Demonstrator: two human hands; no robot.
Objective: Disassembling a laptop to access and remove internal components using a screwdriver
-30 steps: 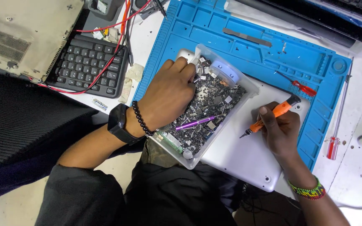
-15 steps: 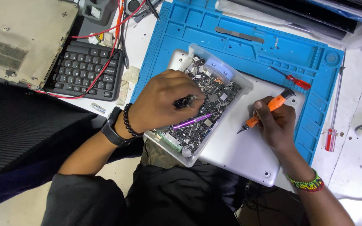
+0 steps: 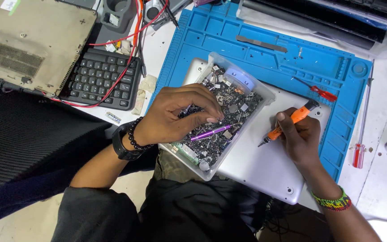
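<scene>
Orange screwdriver (image 3: pixel 287 123) in curled right hand (image 3: pixel 302 142)

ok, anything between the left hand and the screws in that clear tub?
Nothing visible. The left hand is already in the open clear tub, fingertips down on the pile of screws. A purple tool lies just beside the fingers, not blocking them.

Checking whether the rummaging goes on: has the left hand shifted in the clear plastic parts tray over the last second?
Yes. The left hand has slid from the far end of the clear plastic parts tray toward its middle, fingers now pinching near the purple pen-like tool.
</scene>
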